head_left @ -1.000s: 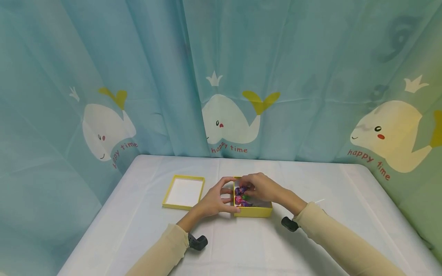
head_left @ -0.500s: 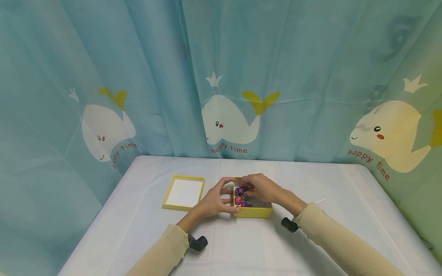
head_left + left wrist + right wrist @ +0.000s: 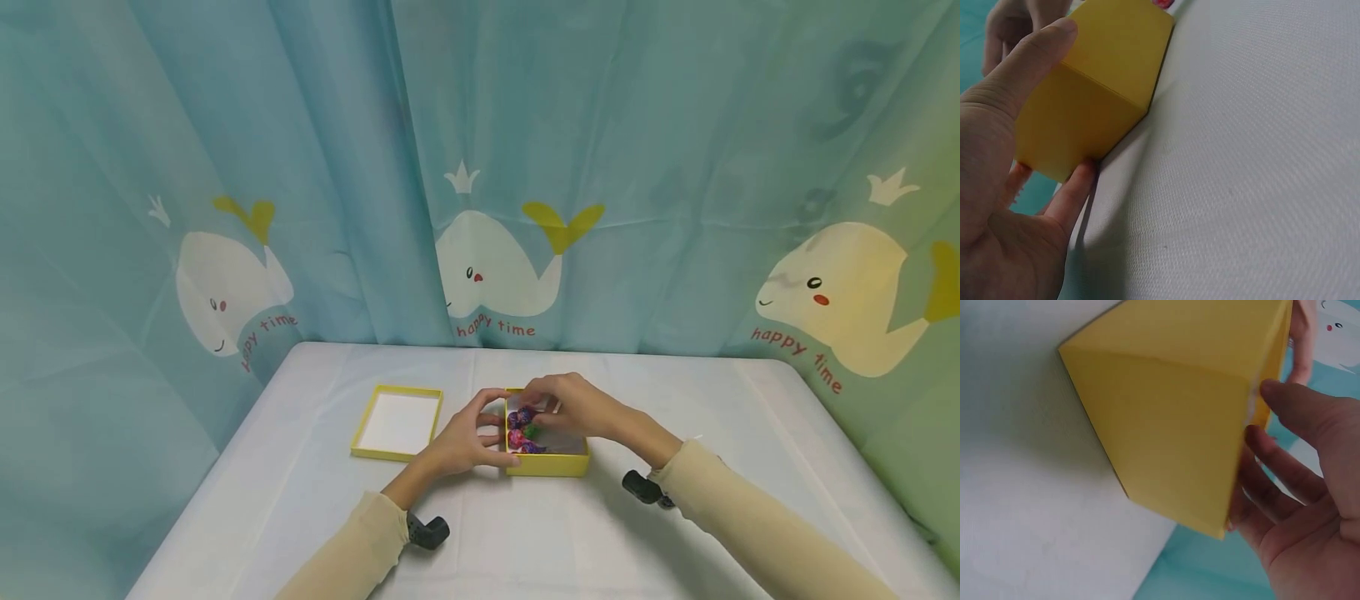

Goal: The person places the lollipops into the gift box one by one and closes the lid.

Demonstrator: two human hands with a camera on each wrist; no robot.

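A yellow box (image 3: 547, 465) with a white inside stands open on the table. Several round wrapped candies (image 3: 517, 436), purple, pink and green, like lollipop heads, lie along its left side. My left hand (image 3: 459, 440) grips the box from the left, thumb at the near side and fingers along the left and far sides. In the left wrist view the thumb (image 3: 1038, 50) lies on the yellow wall. My right hand (image 3: 573, 407) is over the box with its fingers reaching inside. Its thumb and fingers stand apart, and nothing shows between them in the right wrist view.
A shallow yellow-edged lid (image 3: 397, 389) lies with its white inside up, left of the box. Part of a thin white stick (image 3: 699, 436) shows beyond the right sleeve. A blue curtain (image 3: 645, 167) with whale prints hangs behind the white table (image 3: 487, 533).
My right thumb and fingers have spread apart over the candies, and the right wrist has shifted slightly to the right. The left hand keeps its grip on the box.
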